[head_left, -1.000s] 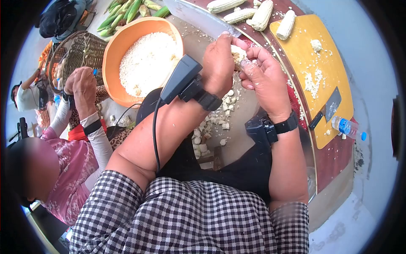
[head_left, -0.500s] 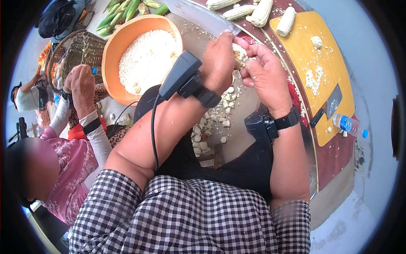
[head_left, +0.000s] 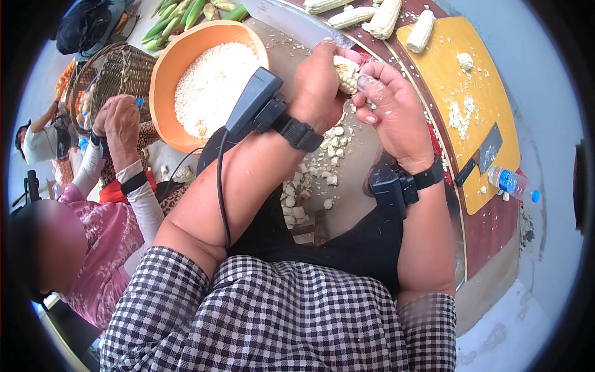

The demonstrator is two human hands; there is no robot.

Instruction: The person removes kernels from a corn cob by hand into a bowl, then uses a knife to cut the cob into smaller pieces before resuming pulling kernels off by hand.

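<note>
A short piece of corn cob (head_left: 347,75) with pale kernels, bare in part, is gripped in my left hand (head_left: 315,90), its fingers wrapped round it. My right hand (head_left: 400,115) has its fingers curled at the cob's right end, with the thumb and index finger against the kernels. White bits cling to the right thumb and palm. Left of my hands, an orange basin (head_left: 162,93) holds a heap of loose white kernels (head_left: 214,87). Below my hands, broken cob pieces (head_left: 297,197) lie scattered on the floor.
At right, a yellow cutting board (head_left: 496,102) bears a cleaver (head_left: 489,146), kernels and a water bottle (head_left: 511,183). Husked cobs (head_left: 383,18) lie on the table's far end. Green-husked corn (head_left: 176,22) and a wicker basket (head_left: 127,77) are upper left. A co-worker (head_left: 102,242) sits at left.
My right hand has shifted slightly right and down, its thumb now on the cob's end. My left hand and the cob have moved slightly left, showing more of the kernels.
</note>
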